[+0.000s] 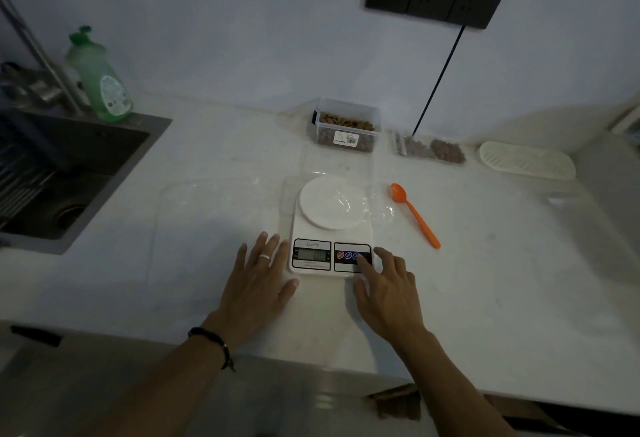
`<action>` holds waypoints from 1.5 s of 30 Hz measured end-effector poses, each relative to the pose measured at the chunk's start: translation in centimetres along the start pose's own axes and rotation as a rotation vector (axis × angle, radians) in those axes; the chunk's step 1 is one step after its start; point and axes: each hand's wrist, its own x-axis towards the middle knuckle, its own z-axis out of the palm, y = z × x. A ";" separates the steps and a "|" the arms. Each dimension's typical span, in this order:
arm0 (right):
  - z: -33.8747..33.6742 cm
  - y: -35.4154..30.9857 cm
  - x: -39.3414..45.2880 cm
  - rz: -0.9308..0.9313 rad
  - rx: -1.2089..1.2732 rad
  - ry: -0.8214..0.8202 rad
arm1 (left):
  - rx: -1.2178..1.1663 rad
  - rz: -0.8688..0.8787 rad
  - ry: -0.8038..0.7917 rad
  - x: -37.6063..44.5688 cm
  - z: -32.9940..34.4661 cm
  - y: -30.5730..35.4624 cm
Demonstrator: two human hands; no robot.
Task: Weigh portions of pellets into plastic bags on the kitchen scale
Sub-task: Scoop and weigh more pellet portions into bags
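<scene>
The kitchen scale [330, 228] sits near the middle of the tabletop [485, 280], a little back from its front edge, with a clear plastic bag [346, 202] draped over its round white platform. No pellets are in that bag, as far as the dim light shows. The left hand [258, 282] lies flat with fingers spread on the tabletop, touching the scale's left side and holding nothing. The right hand [384, 286] is also open, its forefinger stretched onto the button panel at the scale's front right, apparently pressing a button. This looks like the setup step: switching on or zeroing the scale with the empty bag in place. The display is too blurred to read. Next comes scooping: the orange spoon [414, 213] lies just right of the scale, and the open tub of pellets [346, 125] stands behind it by the tabletop's back edge, beside an already filled bag [433, 149]
</scene>
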 end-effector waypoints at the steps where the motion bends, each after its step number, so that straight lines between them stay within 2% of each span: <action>1: 0.1 -0.1 0.1 -0.001 -0.003 -0.005 | 0.000 0.001 -0.001 0.0 0.1 0.0; 15: 0.7 -0.2 0.4 0.012 0.034 -0.067 | -0.017 0.000 0.003 0.1 1.1 0.6; 27: 0.8 -0.2 -0.2 0.006 0.044 -0.052 | -0.059 0.013 0.029 -0.1 1.0 0.8; 40: -1.7 1.9 1.3 0.185 0.212 -0.065 | -0.092 0.072 0.122 3.2 -2.0 2.8; 45: -2.9 3.6 4.2 0.311 0.395 -0.018 | -0.142 0.118 0.105 7.0 -4.0 4.3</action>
